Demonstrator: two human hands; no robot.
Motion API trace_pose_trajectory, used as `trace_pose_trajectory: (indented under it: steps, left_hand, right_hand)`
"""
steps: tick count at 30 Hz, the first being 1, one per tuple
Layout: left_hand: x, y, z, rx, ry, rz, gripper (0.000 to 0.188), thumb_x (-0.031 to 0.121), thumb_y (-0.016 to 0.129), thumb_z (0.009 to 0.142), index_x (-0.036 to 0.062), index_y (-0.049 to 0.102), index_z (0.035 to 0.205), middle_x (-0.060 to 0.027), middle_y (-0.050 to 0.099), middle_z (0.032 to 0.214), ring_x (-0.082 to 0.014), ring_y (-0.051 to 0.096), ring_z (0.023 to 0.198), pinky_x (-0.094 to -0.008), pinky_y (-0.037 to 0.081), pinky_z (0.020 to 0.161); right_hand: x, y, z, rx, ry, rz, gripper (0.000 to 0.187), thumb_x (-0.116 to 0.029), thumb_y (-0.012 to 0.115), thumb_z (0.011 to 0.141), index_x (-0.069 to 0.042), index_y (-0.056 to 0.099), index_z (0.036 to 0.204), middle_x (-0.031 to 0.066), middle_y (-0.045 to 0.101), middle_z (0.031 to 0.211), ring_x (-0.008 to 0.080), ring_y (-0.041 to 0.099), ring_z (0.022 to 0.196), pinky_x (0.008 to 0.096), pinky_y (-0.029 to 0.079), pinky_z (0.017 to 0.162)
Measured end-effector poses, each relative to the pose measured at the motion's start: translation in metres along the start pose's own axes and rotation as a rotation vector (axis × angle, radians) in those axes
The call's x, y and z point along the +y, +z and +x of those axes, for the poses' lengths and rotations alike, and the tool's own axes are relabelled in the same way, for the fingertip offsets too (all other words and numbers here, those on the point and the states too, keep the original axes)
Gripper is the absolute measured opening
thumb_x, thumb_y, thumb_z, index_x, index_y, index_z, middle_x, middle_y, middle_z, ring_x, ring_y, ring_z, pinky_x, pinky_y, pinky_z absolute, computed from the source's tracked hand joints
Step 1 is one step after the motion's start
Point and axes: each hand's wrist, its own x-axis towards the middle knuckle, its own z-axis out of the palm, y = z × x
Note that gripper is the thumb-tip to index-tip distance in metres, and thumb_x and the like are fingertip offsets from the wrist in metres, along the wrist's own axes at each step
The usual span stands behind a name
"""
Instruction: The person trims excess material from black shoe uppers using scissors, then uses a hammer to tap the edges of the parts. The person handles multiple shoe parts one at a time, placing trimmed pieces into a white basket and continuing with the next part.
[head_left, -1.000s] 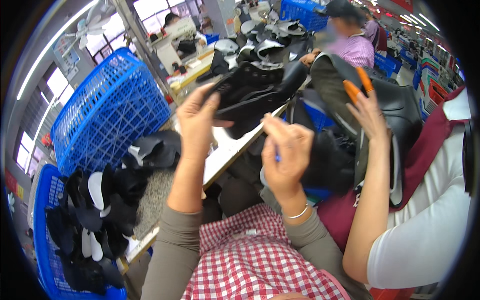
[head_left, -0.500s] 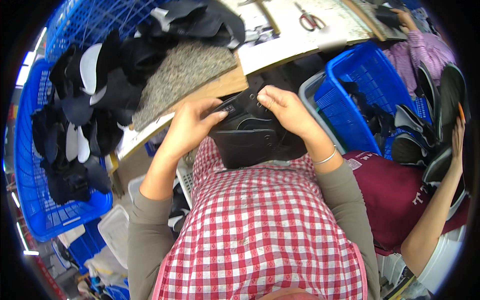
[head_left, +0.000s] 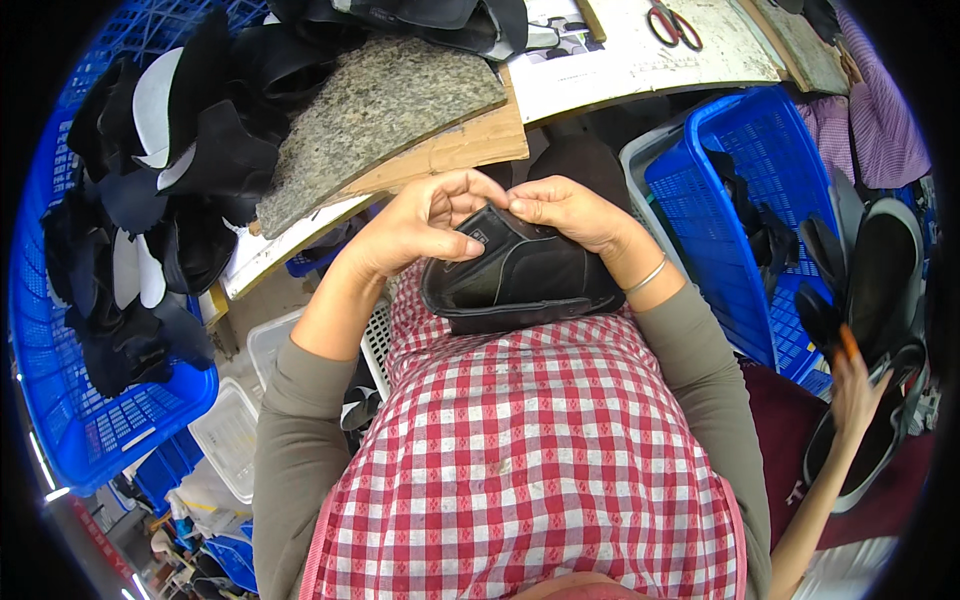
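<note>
A black shoe upper (head_left: 535, 272) lies over my lap, its inner side with a small printed label turned up. My left hand (head_left: 415, 225) has its thumb pressed on the lining beside the label, its fingers curled toward the upper's far edge. Across from it, my right hand (head_left: 580, 212) pinches that edge between thumb and bent fingers, near the left fingertips. The right hand's lower fingers are partly hidden behind the upper.
On the left, a blue basket (head_left: 130, 425) holds many black and white shoe pieces. A grey stone slab (head_left: 375, 120) rests on the worktable, and red-handled scissors (head_left: 675, 25) lie farther back. Another blue basket (head_left: 745, 250) stands right, near a co-worker's hand (head_left: 855, 395) among black shoe parts.
The upper has been turned and folded so more of its lining shows. My hands have come closer together at its far edge. The co-worker's hand has moved lower.
</note>
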Motion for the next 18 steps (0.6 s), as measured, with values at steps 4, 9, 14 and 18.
trace_pose_trajectory:
  steps: [4,9,14,18]
  left_hand:
    - [-0.024,-0.003,-0.008,0.186,-0.055,-0.060,0.046,0.005,0.077,0.076,-0.0007,0.066,0.121,-0.0048,0.069,0.108,-0.0112,0.066,0.093,-0.0262,0.052,0.087]
    - [-0.050,0.004,-0.024,0.362,-0.083,-0.306,0.039,0.003,0.072,0.077,-0.0017,0.066,0.114,-0.0076,0.073,0.101,-0.0095,0.067,0.084,-0.0206,0.051,0.077]
    - [-0.057,0.016,-0.032,0.504,0.085,-0.146,0.034,0.006,0.067,0.073,0.0000,0.067,0.107,-0.0118,0.067,0.120,-0.0181,0.063,0.111,-0.0289,0.044,0.100]
    - [-0.059,0.022,-0.038,0.604,-0.054,-0.131,0.035,0.013,0.068,0.076,0.0011,0.067,0.108,-0.0085,0.068,0.120,-0.0172,0.062,0.110,-0.0295,0.045,0.097]
  right_hand:
    - [-0.021,-0.016,0.002,0.038,-0.141,-0.512,0.023,-0.024,0.067,0.102,-0.002,0.073,0.105,0.0028,0.075,0.095,0.0113,0.069,0.088,0.0285,0.055,0.081]
    - [-0.107,-0.151,0.007,0.859,-0.556,-1.104,0.023,-0.022,0.067,0.101,-0.005,0.072,0.116,0.0125,0.076,0.104,0.0205,0.072,0.097,0.0340,0.056,0.088]
    - [-0.160,-0.330,0.030,1.283,-0.251,-1.390,0.038,-0.032,0.073,0.091,-0.011,0.072,0.123,0.0162,0.076,0.113,0.0326,0.073,0.105,0.0416,0.056,0.093]
    - [-0.152,-0.400,0.046,1.098,0.182,-1.646,0.060,-0.045,0.076,0.085,-0.010,0.066,0.133,0.0197,0.074,0.118,0.0375,0.071,0.111,0.0458,0.055,0.097]
